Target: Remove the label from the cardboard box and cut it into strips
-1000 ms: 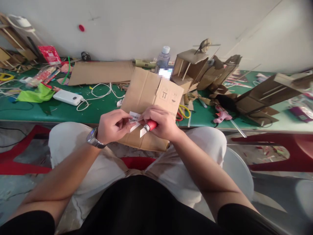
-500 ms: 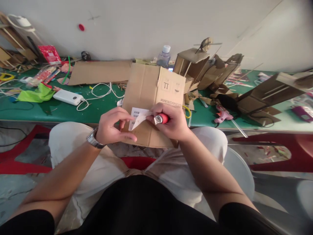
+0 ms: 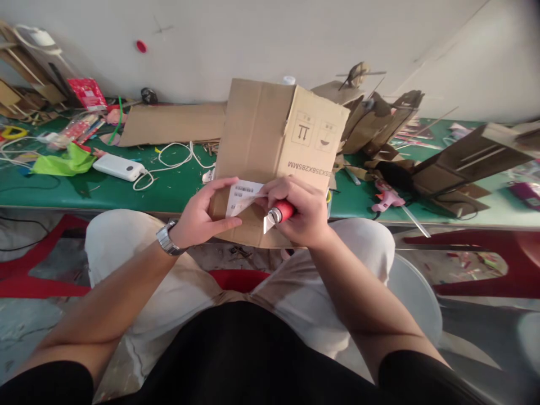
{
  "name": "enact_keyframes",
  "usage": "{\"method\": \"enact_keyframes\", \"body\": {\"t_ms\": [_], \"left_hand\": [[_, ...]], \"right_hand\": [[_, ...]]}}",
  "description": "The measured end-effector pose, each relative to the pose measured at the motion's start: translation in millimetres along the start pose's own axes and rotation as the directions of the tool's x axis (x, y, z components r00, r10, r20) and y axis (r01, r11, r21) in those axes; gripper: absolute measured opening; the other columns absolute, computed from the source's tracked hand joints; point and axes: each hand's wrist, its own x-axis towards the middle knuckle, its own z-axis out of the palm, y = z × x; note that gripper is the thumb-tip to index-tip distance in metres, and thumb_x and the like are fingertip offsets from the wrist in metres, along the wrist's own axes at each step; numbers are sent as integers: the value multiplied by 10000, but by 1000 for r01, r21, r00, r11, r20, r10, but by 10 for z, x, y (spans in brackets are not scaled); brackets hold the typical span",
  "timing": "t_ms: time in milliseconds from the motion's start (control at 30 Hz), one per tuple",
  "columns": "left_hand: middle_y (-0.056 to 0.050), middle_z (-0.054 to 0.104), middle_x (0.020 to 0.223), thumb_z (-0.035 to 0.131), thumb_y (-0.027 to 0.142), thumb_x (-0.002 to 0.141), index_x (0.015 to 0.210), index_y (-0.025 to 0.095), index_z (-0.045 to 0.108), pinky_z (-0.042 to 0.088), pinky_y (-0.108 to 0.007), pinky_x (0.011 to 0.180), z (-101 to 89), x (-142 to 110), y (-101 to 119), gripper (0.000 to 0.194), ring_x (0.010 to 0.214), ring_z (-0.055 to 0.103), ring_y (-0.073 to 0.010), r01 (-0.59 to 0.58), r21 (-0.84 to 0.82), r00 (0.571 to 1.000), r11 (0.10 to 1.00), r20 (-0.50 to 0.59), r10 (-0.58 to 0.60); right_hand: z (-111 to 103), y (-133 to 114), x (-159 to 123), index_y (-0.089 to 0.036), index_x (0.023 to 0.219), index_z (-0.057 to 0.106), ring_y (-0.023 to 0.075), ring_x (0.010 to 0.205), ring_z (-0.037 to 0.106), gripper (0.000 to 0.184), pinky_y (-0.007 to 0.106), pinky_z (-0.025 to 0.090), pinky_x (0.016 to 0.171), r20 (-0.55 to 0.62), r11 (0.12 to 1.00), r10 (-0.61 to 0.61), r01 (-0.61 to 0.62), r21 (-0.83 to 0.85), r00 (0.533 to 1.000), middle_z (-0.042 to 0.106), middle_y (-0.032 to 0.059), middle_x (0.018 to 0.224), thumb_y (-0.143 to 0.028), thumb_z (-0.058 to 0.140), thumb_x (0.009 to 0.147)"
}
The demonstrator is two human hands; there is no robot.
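A creased piece of cardboard point(image 3: 257, 129) with printed box marks is tilted up in front of me, over my lap and the table edge. My left hand point(image 3: 206, 214) grips its left edge, thumb on the front face, other fingers partly hidden behind. On its lower part is a white label point(image 3: 245, 194) with printed barcodes, its right side peeled up. My right hand point(image 3: 301, 208) pinches the lifted corner of that label. The same hand keeps a red-handled craft knife point(image 3: 283, 211) in its palm, the short blade pointing down and left.
Behind is a green table point(image 3: 169, 194) with a white power bank point(image 3: 118, 167), its cable, and a flat cardboard sheet point(image 3: 172, 125). To the right are cardboard models point(image 3: 458, 169) and a pink glue gun point(image 3: 387, 199). A red stool point(image 3: 476, 261) stands at right.
My left hand has gone from spread fingers beside the label to holding the cardboard's left edge. The cardboard is raised and tilted up more, covering most of the bottle behind.
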Motion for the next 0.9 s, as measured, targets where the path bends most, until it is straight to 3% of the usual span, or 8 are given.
{"method": "enact_keyframes", "body": {"t_ms": [133,300,467,567,700,900], "left_hand": [[-91,754,1305,892,410,793,1297,247,692,564,-433,1063,-38,5,42,566,1186,719,-281,67,-74,998,995,6,-67],[-91,757,1310,903,409,780,1296,251,703,561,-441,1072,-86,38,19,575,1179,721,-280,121,-116,992,986,34,-118],[-98,747,1338,891,442,788,1309,249,698,535,-466,1109,-85,54,22,588,1227,705,-300,94,-100,994,991,63,-88],[-97,748,1337,885,457,794,1311,257,699,544,-456,1098,-61,45,41,585,1229,706,-301,91,-125,991,988,109,-77],[-106,734,1362,921,470,750,1347,261,674,547,-450,1090,-41,29,55,679,1236,702,-311,98,-161,983,982,168,-71],[-98,727,1364,939,451,733,1376,277,642,549,-454,1082,-36,25,72,729,1232,701,-312,68,-123,982,990,185,-45]], "right_hand": [[-108,54,38,-244,866,568,205,830,680,163,350,542,736,177,1000,28,-29,5,984,741,60,900,-300,625,1008],[-256,97,95,-239,899,592,224,934,683,169,408,541,866,373,996,-63,33,85,926,781,86,1045,-346,620,1026],[-163,85,52,-250,874,600,250,930,653,290,405,547,811,236,1000,4,-6,8,972,783,75,982,-478,770,926],[-72,65,8,-252,861,625,241,885,641,264,376,547,751,171,999,39,-36,-19,985,760,62,887,-463,768,930],[-45,37,-33,-226,881,642,186,750,644,190,312,511,666,164,990,134,-140,24,977,720,31,818,-366,756,940],[-36,36,-48,-201,852,605,125,634,567,297,256,448,590,138,941,310,-324,97,941,670,-18,759,-379,843,847]]}}
